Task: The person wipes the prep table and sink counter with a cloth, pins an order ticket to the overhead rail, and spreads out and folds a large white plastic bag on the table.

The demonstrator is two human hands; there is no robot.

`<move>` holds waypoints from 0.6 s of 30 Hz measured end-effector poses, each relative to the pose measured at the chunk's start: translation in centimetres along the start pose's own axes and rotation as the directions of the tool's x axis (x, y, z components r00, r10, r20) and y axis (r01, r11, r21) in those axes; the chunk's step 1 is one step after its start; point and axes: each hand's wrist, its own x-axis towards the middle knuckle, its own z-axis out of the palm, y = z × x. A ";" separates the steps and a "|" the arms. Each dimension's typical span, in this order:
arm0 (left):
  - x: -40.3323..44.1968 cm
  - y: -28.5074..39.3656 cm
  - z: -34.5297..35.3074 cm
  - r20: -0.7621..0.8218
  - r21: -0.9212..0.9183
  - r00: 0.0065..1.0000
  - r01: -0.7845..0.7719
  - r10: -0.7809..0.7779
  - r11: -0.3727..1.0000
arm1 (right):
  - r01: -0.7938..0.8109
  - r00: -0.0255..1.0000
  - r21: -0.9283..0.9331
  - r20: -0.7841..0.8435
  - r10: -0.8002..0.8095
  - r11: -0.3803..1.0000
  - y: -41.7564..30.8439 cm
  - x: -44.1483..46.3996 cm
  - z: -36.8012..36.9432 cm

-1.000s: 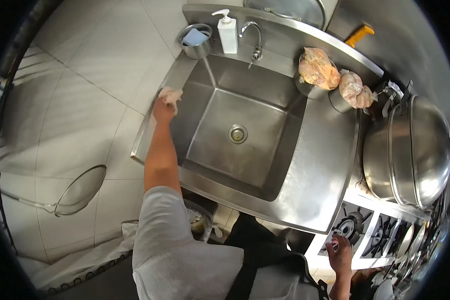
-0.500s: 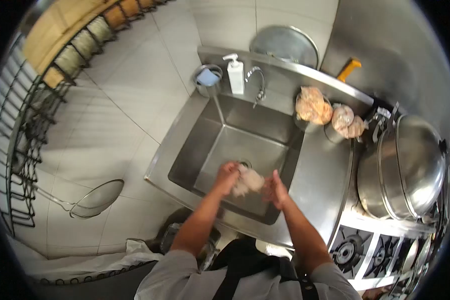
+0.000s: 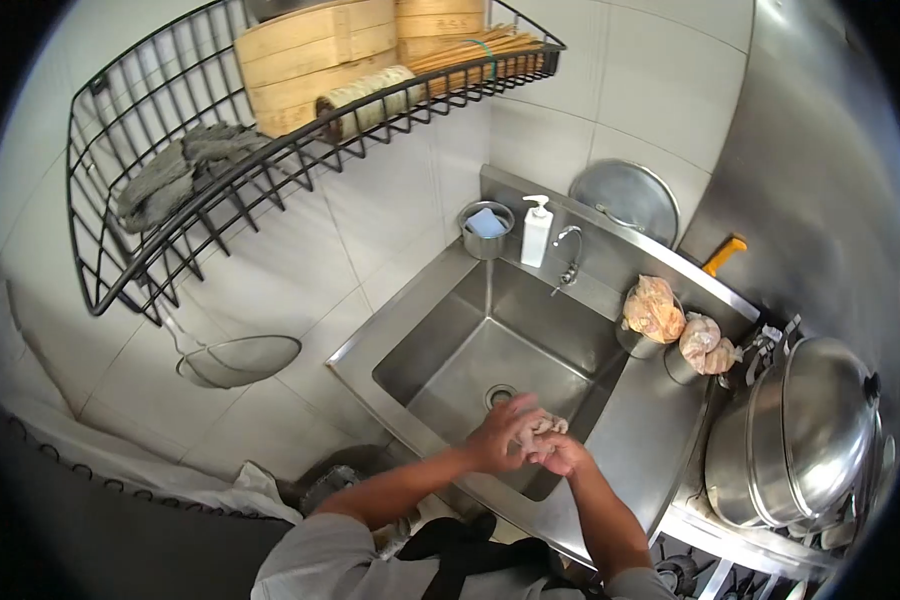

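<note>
A pale, pinkish, crumpled soft thing (image 3: pixel 540 432) is held over the sink's near right part; its kind I cannot make out. My left hand (image 3: pixel 498 436) presses against it from the left, its fingers partly blurred. From the right, my right hand (image 3: pixel 562 454) closes around it with curled fingers. The two hands almost meet, hiding much of the thing. Below them lies the steel sink (image 3: pixel 450 345), with its drain (image 3: pixel 500 396) just beyond my left hand.
A thin tap (image 3: pixel 570 265), a white pump bottle (image 3: pixel 535 232) and a steel pot (image 3: pixel 485 238) with a blue sponge stand behind the sink. Two containers of bagged, pinkish food (image 3: pixel 654 310) sit right. A large domed steamer (image 3: pixel 800 435) stands farther right; a wire rack (image 3: pixel 300 150) hangs upper left.
My right hand has come in from the side and now grips the pale thing together with my left. Both hands moved right over the sink. The camera view has shifted, showing more rack.
</note>
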 end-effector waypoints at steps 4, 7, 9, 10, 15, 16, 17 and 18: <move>1.3 2.8 -2.7 0.352 0.320 0.919 -0.297 0.178 0.900 | -0.202 0.974 -0.256 0.045 0.221 0.945 -2.4 -0.1 1.7; 2.2 -0.8 0.8 0.194 0.242 0.955 -0.269 0.225 0.932 | -0.412 0.911 -0.495 -0.205 0.359 0.765 -4.0 2.3 2.0; 3.1 -1.2 0.7 0.260 0.276 0.962 -0.159 0.086 0.948 | -0.503 0.864 -0.664 -0.387 0.321 0.554 -5.8 1.8 5.3; 3.8 -1.5 1.0 0.301 0.286 0.953 -0.113 0.022 0.951 | -0.532 0.846 -0.739 -0.485 0.221 0.414 -7.8 1.1 9.6; 5.0 -5.0 3.5 0.381 0.424 0.877 0.117 -0.294 0.898 | -0.383 0.909 -0.851 -0.417 -0.020 0.359 -5.1 3.1 5.5; 5.1 -5.6 3.9 0.377 0.425 0.878 0.119 -0.294 0.897 | -0.322 0.927 -0.885 -0.366 -0.075 0.335 -3.9 4.2 3.1; 5.5 -5.6 3.8 0.412 0.447 0.855 0.113 -0.316 0.887 | -0.264 0.941 -0.914 -0.314 -0.123 0.309 -2.5 5.0 0.7; 5.8 -5.2 3.6 0.448 0.468 0.826 0.111 -0.343 0.877 | -0.265 0.939 -0.938 -0.304 -0.162 0.223 -1.1 5.6 -1.5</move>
